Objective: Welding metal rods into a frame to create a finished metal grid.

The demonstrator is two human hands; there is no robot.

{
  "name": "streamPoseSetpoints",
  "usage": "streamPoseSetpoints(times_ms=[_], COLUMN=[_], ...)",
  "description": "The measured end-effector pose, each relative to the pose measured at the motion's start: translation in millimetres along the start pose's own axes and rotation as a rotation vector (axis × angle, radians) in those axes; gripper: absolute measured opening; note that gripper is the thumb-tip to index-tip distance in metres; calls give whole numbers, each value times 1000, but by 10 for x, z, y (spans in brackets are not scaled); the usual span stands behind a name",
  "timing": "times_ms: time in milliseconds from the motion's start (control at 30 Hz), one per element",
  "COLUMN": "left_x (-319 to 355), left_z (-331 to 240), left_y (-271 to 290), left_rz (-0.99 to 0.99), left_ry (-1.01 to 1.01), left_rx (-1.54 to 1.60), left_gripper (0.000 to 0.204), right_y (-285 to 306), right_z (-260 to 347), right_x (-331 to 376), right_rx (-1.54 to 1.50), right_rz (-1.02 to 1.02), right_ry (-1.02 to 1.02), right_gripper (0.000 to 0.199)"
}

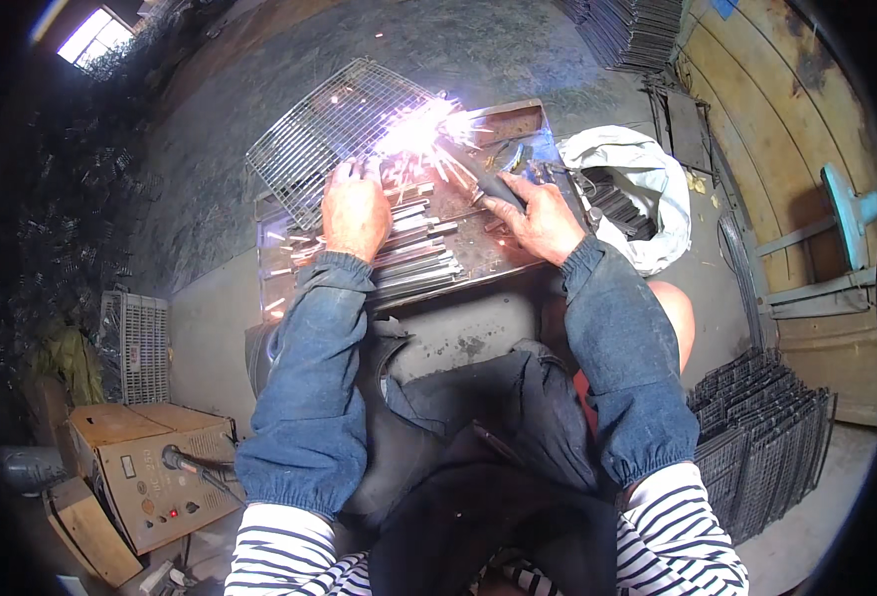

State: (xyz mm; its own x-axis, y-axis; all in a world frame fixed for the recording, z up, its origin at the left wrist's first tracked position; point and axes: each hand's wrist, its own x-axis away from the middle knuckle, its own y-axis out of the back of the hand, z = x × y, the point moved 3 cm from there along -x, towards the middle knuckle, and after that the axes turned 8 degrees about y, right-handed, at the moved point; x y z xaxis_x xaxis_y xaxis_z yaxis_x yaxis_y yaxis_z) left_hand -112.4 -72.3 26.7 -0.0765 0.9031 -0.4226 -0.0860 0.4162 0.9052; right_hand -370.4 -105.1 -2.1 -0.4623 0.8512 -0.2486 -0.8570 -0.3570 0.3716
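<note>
A bright arc with flying sparks (428,129) burns at the right edge of a wire grid panel (324,124). My right hand (541,221) is closed round the dark handle of a welding torch (501,192), whose front end points up and left into the glare. At the panel's near edge, my left hand (356,211) has its fingers curled over the wires, left of the arc. Under both hands is a metal tray (508,263). Several metal strips (418,256) lie in it, below and right of my left hand. Glare hides the torch tip and the joint.
Right of the tray sits a white sack (675,194) holding dark metal pieces. A welding machine (150,467) stands low on the left, near a pale plastic crate (140,348). Stacked dark wire panels (761,437) stand at lower right, with another stack (627,35) at far right.
</note>
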Motion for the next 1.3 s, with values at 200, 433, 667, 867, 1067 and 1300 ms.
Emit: streamPoseSetpoints(times_ms=[200,433,667,867,1067,1300], left_x=[6,2,10,20,6,21], left_z=[39,11,7,-1,-27,-9], left_y=[-42,-13,-4,5,40,28], left_rz=[-52,-65,-7,-5,13,-70], left_ry=[-6,-15,23,28,37,14], left_rx=[21,27,45,38,32,97], left_gripper=[46,47,49,40,40,38], right_y=[6,21,0,9,21,41], right_z=[-16,-34,-89,19,-32,-17], right_x=[-14,-15,-20,-9,-17,3], right_rx=[220,291,233,175,224,292], right_rz=[-43,-87,-39,-33,-39,-15], right_ry=[187,264,181,151,175,112], right_gripper=[43,45,45,45,47,51])
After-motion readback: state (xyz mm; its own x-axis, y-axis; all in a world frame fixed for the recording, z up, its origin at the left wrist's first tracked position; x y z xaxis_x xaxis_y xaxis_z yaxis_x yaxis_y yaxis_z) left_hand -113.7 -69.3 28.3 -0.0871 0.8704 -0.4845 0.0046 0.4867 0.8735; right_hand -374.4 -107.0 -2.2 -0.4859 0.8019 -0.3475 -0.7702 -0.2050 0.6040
